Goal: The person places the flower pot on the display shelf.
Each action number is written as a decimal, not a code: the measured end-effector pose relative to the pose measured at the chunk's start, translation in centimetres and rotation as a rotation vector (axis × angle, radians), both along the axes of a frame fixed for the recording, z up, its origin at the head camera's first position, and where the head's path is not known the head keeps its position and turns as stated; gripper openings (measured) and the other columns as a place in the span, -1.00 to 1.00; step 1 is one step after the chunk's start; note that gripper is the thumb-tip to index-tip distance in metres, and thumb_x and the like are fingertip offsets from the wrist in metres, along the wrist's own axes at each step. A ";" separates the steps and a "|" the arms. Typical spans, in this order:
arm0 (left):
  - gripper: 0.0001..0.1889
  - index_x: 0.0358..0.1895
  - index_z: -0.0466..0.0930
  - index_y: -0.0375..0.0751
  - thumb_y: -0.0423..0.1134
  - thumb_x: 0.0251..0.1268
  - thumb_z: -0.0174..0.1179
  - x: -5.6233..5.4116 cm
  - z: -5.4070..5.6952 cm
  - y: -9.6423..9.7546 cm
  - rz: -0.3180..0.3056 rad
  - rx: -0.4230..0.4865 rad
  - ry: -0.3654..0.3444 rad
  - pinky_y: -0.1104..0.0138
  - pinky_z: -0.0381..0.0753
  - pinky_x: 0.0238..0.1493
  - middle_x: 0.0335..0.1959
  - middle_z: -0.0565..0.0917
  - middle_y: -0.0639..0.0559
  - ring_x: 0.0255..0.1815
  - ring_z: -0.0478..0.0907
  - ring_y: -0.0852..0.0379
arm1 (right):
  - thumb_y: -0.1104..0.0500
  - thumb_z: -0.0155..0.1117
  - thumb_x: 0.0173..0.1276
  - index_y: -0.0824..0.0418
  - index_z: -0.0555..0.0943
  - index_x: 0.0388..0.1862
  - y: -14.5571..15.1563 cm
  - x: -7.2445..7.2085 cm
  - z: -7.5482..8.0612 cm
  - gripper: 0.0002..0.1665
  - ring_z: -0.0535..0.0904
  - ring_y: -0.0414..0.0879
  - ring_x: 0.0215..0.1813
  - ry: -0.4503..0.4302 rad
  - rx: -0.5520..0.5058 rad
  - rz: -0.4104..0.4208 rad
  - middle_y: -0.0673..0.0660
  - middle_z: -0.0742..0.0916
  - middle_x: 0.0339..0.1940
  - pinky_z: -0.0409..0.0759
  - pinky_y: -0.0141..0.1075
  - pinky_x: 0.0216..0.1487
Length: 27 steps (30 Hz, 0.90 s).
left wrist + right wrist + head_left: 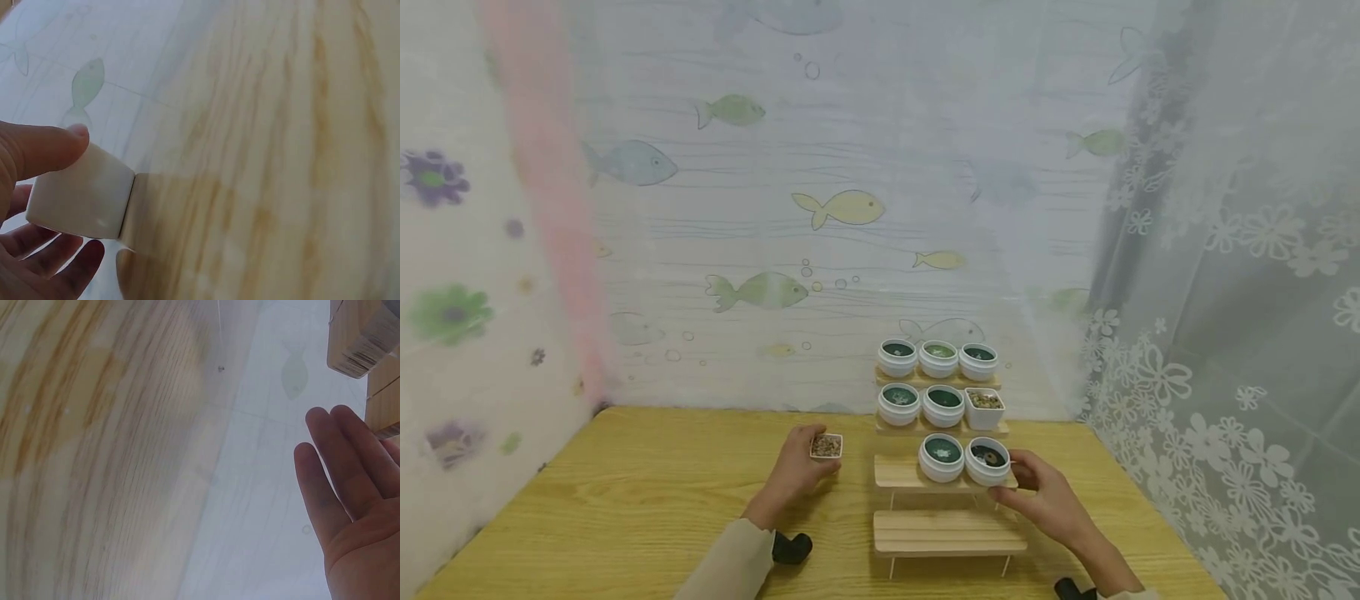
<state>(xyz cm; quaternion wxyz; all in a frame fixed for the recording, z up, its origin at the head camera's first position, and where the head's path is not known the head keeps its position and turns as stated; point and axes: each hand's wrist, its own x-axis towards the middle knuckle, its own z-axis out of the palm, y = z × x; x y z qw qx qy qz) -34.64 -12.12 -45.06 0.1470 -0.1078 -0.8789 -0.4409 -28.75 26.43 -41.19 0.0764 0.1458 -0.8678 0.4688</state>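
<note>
My left hand (pixel 796 467) grips a small white square cup (pixel 81 190) by its sides, above the table. Brown grain-like bits fill the cup in the head view. At the right end of the third tier, my right hand (pixel 1048 498) is up against a white round pot (pixel 987 463) with a dark filling. Its thumb lies near the pot's base and the shelf edge. In the right wrist view three fingers (pixel 340 472) extend straight beside the wooden tiers; whether thumb and index finger pinch the pot is hidden.
A tiered wooden stand (pixel 951 532) stands on the wood-grain table (pixel 647 500). Its upper tiers carry several white round pots (pixel 898 405) with green fillings. One square cup (pixel 984 408) of grain-like bits sits at the second tier's right end. Behind hangs a fish-patterned curtain (pixel 850 125).
</note>
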 end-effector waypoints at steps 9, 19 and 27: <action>-0.40 0.17 0.46 -0.44 -0.29 0.04 0.44 0.4 0.2 -0.3 0.011 -0.012 -0.006 0.17 0.52 -0.23 -0.04 0.45 -0.24 -0.22 0.44 0.02 | 0.02 0.47 0.14 0.09 0.49 0.21 0.1 -0.1 -0.1 -0.35 0.62 -0.05 0.02 0.014 -0.002 0.007 0.03 0.72 -0.05 0.58 -0.26 -0.06; -0.40 0.17 0.45 -0.43 -0.26 0.05 0.44 0.9 0.2 -0.6 0.004 -0.031 -0.021 0.20 0.51 -0.26 -0.08 0.44 -0.19 -0.23 0.43 0.04 | 0.02 0.48 0.13 0.08 0.48 0.22 0.3 -0.3 -0.4 -0.33 0.61 -0.03 0.04 0.001 -0.005 0.008 0.04 0.72 -0.03 0.58 -0.21 -0.04; -0.39 0.16 0.47 -0.39 -0.23 0.03 0.45 1.8 1.5 -0.5 -0.018 -0.025 0.005 0.22 0.54 -0.25 -0.07 0.45 -0.16 -0.21 0.45 0.05 | 0.02 0.47 0.14 0.08 0.48 0.22 0.3 -0.2 -0.3 -0.34 0.61 -0.02 0.04 -0.004 -0.011 0.016 0.06 0.71 -0.02 0.58 -0.28 -0.07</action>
